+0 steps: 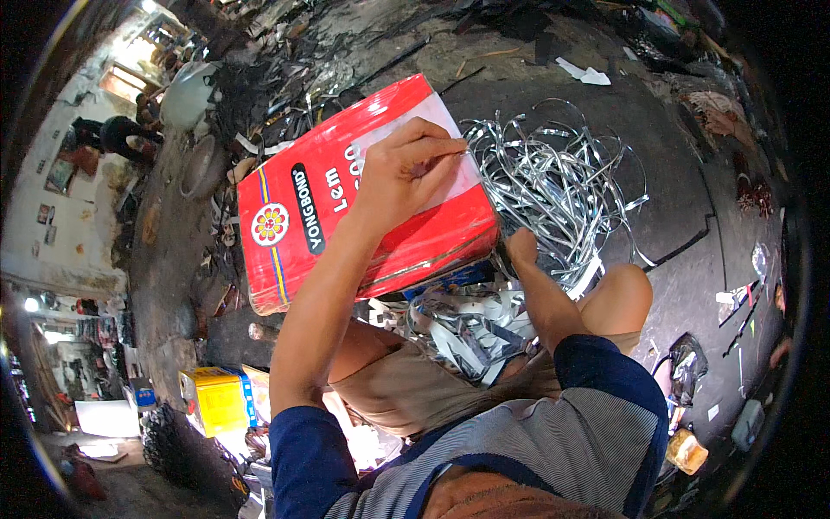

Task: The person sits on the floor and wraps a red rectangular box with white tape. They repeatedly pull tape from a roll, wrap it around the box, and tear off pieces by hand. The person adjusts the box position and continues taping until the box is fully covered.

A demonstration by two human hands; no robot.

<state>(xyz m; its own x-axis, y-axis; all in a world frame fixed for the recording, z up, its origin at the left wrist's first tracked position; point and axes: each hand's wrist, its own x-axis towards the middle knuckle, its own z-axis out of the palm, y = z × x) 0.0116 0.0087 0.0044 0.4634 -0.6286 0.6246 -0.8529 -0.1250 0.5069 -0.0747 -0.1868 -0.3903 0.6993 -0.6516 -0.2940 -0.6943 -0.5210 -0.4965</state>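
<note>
A large red rectangular tin (298, 221) lies tilted in front of me, with a pale panel and a flower emblem on its upper face. Over that face, close to the tin's right edge, my left hand (406, 164) is closed in a pinch. Whatever sits between its fingertips is too small to make out. My right hand (520, 249) is low beside the tin's right corner, its fingers mostly hidden. Just beyond it spreads a tangled heap of thin shiny silver strips (558, 195). More flat white and silver strips (471, 333) lie between my crossed legs.
A yellow box (218, 400) stands at my left knee. Dark scraps and a round basin (202, 167) lie at the far left, below a large pale rounded container (188, 93). Another person (121, 134) is in the background. A yellowish block (686, 451) rests on the right.
</note>
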